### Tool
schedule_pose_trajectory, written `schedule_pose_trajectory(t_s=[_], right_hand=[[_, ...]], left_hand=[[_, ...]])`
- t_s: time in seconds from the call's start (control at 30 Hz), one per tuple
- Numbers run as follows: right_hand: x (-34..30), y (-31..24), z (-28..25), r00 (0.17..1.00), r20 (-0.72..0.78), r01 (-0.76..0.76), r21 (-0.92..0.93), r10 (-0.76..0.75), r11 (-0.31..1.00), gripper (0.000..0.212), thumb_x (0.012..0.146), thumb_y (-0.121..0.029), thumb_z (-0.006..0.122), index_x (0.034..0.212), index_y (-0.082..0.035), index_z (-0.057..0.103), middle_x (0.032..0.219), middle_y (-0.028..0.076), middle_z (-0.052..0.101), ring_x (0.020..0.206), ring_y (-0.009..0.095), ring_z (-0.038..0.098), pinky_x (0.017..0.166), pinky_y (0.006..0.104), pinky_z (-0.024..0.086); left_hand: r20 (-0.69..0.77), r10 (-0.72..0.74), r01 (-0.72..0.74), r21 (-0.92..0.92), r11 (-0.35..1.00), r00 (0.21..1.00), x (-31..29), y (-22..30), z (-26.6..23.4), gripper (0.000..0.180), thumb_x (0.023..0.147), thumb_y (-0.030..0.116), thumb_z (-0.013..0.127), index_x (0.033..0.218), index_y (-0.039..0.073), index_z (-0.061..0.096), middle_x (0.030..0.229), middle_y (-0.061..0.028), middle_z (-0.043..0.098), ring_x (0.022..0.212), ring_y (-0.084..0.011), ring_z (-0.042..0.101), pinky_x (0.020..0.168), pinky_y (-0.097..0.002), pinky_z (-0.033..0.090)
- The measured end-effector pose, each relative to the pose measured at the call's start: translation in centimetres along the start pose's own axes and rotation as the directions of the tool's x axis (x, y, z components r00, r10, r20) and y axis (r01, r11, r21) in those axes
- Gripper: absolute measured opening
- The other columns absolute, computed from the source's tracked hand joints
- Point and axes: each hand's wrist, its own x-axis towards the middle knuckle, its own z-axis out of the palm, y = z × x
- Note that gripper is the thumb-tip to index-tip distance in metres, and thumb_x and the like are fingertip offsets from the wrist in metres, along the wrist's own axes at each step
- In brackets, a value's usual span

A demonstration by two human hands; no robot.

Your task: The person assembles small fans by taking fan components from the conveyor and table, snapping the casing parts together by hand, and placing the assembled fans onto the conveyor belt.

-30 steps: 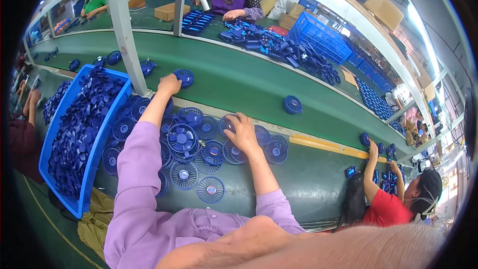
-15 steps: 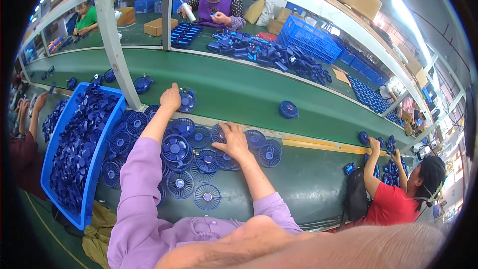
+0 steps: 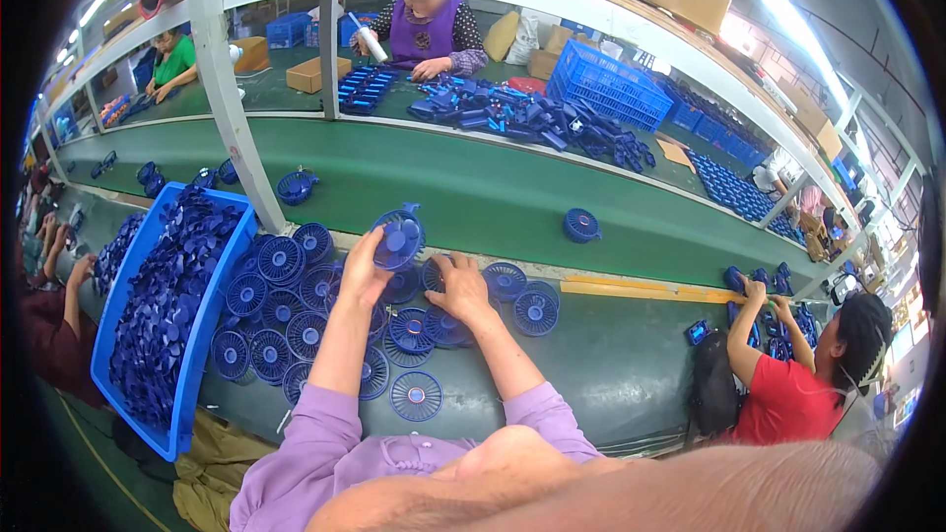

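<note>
My left hand (image 3: 363, 276) grips a round blue fan housing (image 3: 399, 238) by its edge, raised above the belt's near edge. Beside it, my right hand (image 3: 461, 288) curls its thumb and fingers about a blue fan grille (image 3: 433, 276) among others on the bench. Its fingertips partly hide that grille. More round grilles lie around both hands, such as a single one (image 3: 416, 396) close to me and another (image 3: 536, 308) to the right. Several overlap in a cluster (image 3: 281, 258) left of my left forearm.
A blue tub (image 3: 177, 438) heaped with blue fan blades (image 3: 163, 305) stands at left. Beyond the bench runs a green conveyor belt (image 3: 443, 192) carrying scattered fan housings (image 3: 581, 225). A white post (image 3: 232, 89) rises near the tub. A co-worker in red (image 3: 788, 399) works at right.
My left hand has come back from the belt toward my right hand, bringing the fan housing with it. The right hand stays over the grilles. Housings on the belt have shifted slightly right.
</note>
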Motion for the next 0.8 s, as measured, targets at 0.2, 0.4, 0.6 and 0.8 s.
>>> schedule_pose_trajectory(t_s=[0.2,0.4,0.6,0.8], right_hand=[[0.1,1.0,-5.8,0.95,-0.311,0.165,0.395,-0.037,0.904,0.078,0.068,-0.026,0.078,0.135,-0.005,0.045,0.131,0.018,0.051,0.121,0.035,0.047,0.103,0.0402,0.038],[-0.9,-2.0,-6.6,0.899,-0.369,0.366,0.341,-0.234,0.866,0.08,0.067,-0.024,0.08,0.137,-0.01,0.043,0.134,0.017,0.046,0.124,0.037,0.042,0.105,0.0442,0.036],[-1.3,-3.0,-5.5,0.899,-0.302,0.401,0.274,-0.318,0.874,0.079,0.069,-0.027,0.077,0.138,-0.011,0.043,0.141,0.019,0.035,0.128,0.039,0.036,0.106,0.0466,0.034],[-1.1,-2.0,-2.2,0.89,-0.389,0.397,0.399,-0.24,0.827,0.083,0.08,-0.062,0.056,0.142,-0.01,0.036,0.146,0.022,0.028,0.135,0.04,0.028,0.11,0.0465,0.026]], left_hand=[[-0.043,0.079,-0.082,-0.079,0.994,0.996,-1.1,-1.1,2.6,0.027,0.097,0.02,0.05,0.116,0.002,0.057,0.109,-0.01,0.064,0.101,-0.0214,0.063,0.086,-0.0396,0.054],[0.133,-0.128,0.148,-0.147,0.978,0.983,-2.7,-2.9,5.0,0.038,0.098,0.035,0.048,0.121,0.005,0.055,0.116,-0.0088,0.061,0.108,-0.0217,0.059,0.094,-0.0391,0.048],[0.119,-0.21,0.233,-0.232,0.944,0.97,-3.0,-2.6,4.2,0.038,0.096,0.036,0.051,0.122,0.008,0.055,0.115,-0.0097,0.062,0.105,-0.0252,0.059,0.091,-0.042,0.049],[-0.085,-0.134,0.118,-0.167,0.979,0.987,-2.9,-4.1,5.1,0.027,0.095,0.033,0.053,0.109,0.012,0.059,0.106,-0.0042,0.065,0.094,-0.0186,0.063,0.083,-0.0346,0.051]])
